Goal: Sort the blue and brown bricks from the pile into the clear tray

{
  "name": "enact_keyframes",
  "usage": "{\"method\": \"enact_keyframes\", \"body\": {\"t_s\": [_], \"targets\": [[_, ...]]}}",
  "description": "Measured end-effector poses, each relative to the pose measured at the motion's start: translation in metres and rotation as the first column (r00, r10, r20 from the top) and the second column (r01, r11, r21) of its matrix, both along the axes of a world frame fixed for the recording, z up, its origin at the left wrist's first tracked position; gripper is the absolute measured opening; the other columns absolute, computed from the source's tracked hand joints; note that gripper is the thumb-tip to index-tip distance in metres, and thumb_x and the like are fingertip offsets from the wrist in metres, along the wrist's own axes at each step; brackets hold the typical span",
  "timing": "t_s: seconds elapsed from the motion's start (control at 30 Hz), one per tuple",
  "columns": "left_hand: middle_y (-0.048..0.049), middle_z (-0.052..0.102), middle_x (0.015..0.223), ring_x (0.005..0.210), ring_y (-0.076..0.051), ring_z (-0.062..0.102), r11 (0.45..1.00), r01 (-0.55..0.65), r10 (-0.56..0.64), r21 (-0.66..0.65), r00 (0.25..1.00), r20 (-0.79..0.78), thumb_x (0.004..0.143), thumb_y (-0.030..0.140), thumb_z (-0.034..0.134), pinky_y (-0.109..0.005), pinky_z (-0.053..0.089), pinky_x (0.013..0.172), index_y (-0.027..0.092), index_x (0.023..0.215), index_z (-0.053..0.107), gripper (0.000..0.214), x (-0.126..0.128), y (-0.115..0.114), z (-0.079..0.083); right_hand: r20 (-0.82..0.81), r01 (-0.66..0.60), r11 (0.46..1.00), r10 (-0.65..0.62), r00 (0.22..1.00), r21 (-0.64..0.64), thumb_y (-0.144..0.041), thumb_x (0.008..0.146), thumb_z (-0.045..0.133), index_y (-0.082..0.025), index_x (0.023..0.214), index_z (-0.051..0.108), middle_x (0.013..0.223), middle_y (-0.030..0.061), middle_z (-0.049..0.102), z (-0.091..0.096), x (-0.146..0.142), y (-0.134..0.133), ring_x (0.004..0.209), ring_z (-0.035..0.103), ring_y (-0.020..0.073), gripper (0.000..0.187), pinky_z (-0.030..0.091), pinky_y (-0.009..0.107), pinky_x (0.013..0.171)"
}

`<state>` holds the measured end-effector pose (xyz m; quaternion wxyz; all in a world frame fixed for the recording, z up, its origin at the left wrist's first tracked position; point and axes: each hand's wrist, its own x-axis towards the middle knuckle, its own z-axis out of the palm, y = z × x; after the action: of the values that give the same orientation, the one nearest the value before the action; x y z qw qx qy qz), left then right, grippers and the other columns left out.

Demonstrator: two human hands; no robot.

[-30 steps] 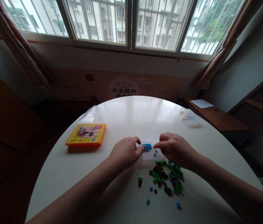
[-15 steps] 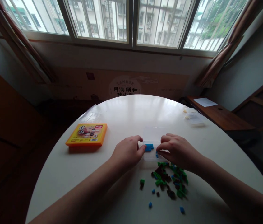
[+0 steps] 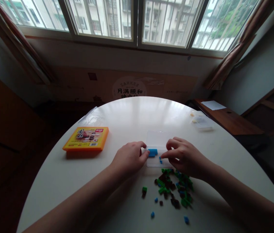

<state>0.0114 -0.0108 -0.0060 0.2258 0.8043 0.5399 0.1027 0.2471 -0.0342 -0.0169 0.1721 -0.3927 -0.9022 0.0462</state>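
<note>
On the round white table (image 3: 132,119) lies a clear plastic baseplate (image 3: 156,139) with a small block of blue bricks (image 3: 153,152) built on it. My left hand (image 3: 128,158) is curled, its fingertips pressing the plate's left edge beside the blue block. My right hand (image 3: 184,157) hovers over the plate's right side, fingers pinched together close to a loose blue brick (image 3: 160,159); whether a piece sits in the pinch is hidden. A heap of green, brown and blue bricks (image 3: 173,187) lies just in front of the plate.
An orange box (image 3: 86,139) sits at the left, with a clear plastic lid (image 3: 90,117) behind it. A small clear bag (image 3: 200,121) lies at the far right. Stray bricks (image 3: 152,214) dot the near table. A wooden side table (image 3: 226,119) stands to the right.
My right hand dipped to the loose blue bricks on the plate, then drew back a little to the right. My left hand stayed at the plate's edge. The view shifted slightly.
</note>
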Motion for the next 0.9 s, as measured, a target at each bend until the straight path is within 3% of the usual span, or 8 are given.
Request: {"method": "enact_keyframes", "body": {"t_s": [0.9], "targets": [[-0.0064,0.073,0.102,0.087,-0.024,0.066,1.0,0.014,-0.014,0.002,0.999,-0.045,0.09,0.043,0.048,-0.031,0.047,0.067,0.023,0.11,0.068,0.035,0.0002,0.0007,-0.0007,0.02,0.031,0.999,-0.03,0.999,-0.017,-0.015,0.086,0.055,-0.033,0.103,0.074,0.08,0.0013,0.06,-0.0013,-0.0088,0.0011,0.071,0.051,0.0145,0.031,0.037,0.028,0.063]]}}
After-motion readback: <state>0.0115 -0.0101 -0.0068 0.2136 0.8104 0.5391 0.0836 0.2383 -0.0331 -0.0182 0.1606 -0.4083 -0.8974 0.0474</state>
